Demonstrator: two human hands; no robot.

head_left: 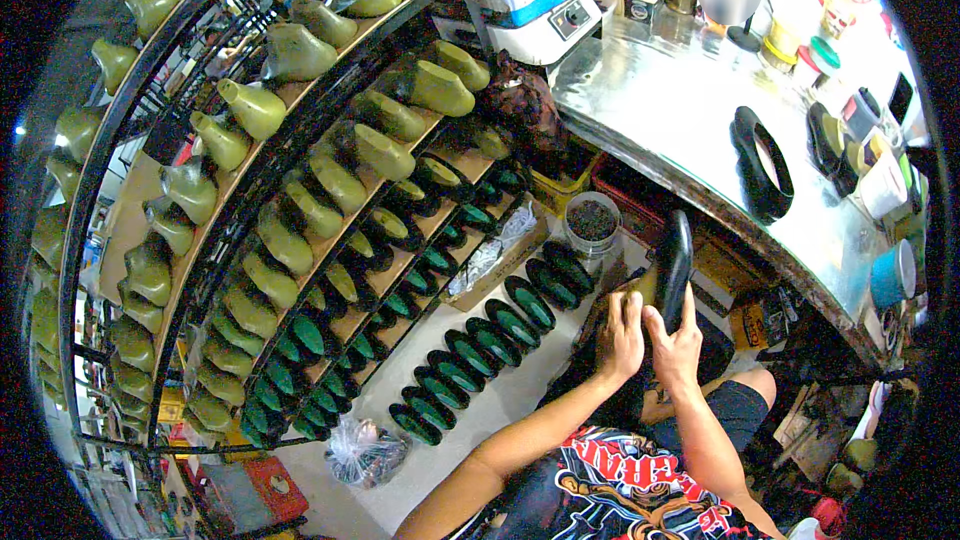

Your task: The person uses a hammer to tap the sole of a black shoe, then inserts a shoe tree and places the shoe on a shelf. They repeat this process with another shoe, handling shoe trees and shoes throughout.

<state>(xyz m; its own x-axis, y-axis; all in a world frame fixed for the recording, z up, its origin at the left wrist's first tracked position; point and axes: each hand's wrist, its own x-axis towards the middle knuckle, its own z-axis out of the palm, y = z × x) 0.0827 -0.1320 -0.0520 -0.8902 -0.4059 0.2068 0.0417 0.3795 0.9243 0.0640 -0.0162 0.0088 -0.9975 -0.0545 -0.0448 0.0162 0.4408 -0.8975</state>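
Observation:
A black shoe (677, 248) is held upright in front of my body, toe end up, at the edge of the metal-topped table. An olive-green surface, which looks like a shoe last, shows along its left side. My right hand (678, 342) grips the lower part, with the thumb on the near side and the fingers running up the right. Close against the shoe's left side is my left hand (624, 338), its fingers bent and held together. The lower end of the shoe is hidden by my hands.
A rack (330, 285) of olive shoe lasts and black shoes curves along the left. Green-lined black shoes (465, 350) line the floor beside a bucket (592, 223). On the metal table (660, 100) lie another black shoe (760, 165) and several tubs. A plastic bag (367, 450) sits lower left.

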